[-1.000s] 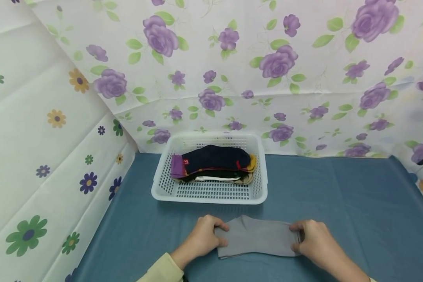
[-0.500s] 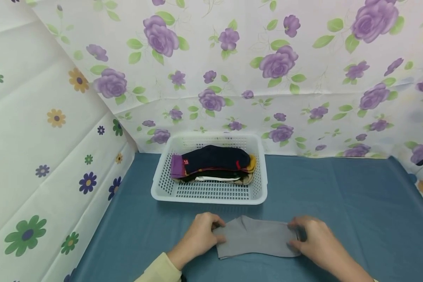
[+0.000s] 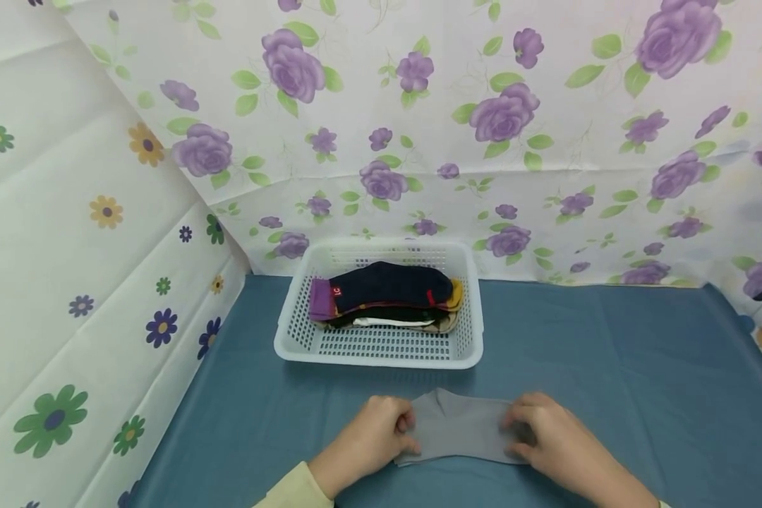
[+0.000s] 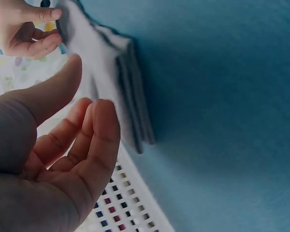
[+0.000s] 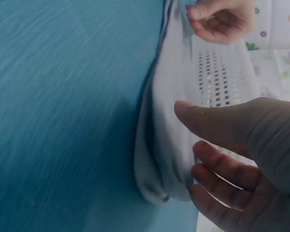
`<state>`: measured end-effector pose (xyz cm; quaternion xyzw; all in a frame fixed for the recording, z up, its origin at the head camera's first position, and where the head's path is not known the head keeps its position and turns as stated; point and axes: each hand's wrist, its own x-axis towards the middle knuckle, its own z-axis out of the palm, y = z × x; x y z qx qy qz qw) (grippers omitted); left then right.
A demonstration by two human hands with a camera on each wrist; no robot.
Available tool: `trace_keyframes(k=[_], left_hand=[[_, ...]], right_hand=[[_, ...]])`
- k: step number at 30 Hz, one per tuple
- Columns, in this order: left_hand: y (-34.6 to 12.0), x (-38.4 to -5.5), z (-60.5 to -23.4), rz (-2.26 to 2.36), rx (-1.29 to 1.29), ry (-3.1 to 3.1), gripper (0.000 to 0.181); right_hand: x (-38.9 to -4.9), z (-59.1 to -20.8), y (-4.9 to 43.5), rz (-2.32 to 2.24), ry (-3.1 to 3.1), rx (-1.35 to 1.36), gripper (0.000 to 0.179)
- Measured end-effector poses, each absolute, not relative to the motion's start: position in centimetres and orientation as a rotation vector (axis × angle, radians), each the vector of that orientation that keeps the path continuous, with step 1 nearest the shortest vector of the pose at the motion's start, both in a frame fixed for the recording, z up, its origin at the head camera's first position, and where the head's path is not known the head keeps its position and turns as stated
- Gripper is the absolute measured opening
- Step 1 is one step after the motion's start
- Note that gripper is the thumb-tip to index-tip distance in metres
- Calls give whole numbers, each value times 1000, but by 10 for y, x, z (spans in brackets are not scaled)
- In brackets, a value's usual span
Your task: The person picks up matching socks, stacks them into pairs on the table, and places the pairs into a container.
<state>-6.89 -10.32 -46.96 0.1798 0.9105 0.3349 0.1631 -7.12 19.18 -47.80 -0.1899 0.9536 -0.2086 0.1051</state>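
A pair of grey socks (image 3: 460, 427), stacked flat, lies on the blue cloth in front of the basket. My left hand (image 3: 371, 446) is over its left end, thumb and fingertips apart with nothing pinched between them. In the left wrist view, the layered cuff edges of the grey socks (image 4: 128, 96) show beyond the fingers. Above the right end hovers my right hand (image 3: 546, 436), slightly blurred, with thumb and fingers loosely bent. The right wrist view shows the thumb (image 5: 208, 118) in front of the grey fabric and the folded toe end below.
A white perforated basket (image 3: 381, 363) stands behind the socks, holding a stack of folded socks with a navy pair (image 3: 390, 286) on top. Floral cloth (image 3: 584, 141) hangs at the back, and another flowered sheet (image 3: 121, 282) rises at the left.
Both hands have let go of the ends of the grey socks. The left has shifted right and the right has shifted left, inward over them. The socks lie in the same place.
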Motion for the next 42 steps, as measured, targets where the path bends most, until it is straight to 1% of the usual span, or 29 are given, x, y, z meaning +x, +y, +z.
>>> trace_keyframes(k=[4, 9, 15, 18, 21, 24, 27, 30, 34, 42], left_hand=[[-105, -69, -478, 943, 491, 2559, 26], [-105, -67, -484, 901, 481, 2559, 28], [-108, -69, -482, 950, 484, 2546, 27], [-110, -73, -478, 989, 401, 2598, 24], [-115, -77, -475, 1005, 250, 2657, 28], [-119, -80, -474, 993, 128, 2670, 37], [-121, -81, -475, 962, 74, 2654, 46], [-121, -81, -477, 952, 61, 2626, 52], [-121, -78, -480, 944, 69, 2596, 53], [-119, -76, -481, 860, 117, 2648, 46]], right_hand=[[-75, -490, 200, -652, 2775, -570, 28], [-78, -502, 208, -799, 2714, -504, 30], [-80, -499, 211, -884, 2688, -463, 33], [-80, -495, 211, -869, 2763, -376, 36], [-80, -491, 212, -830, 2848, -229, 46], [-80, -489, 213, -768, 2829, -112, 63], [-81, -489, 214, -715, 2755, -41, 79], [-82, -491, 214, -697, 2719, -15, 85], [-85, -494, 213, -685, 2717, -28, 83], [-86, -498, 206, -747, 2703, -23, 70]])
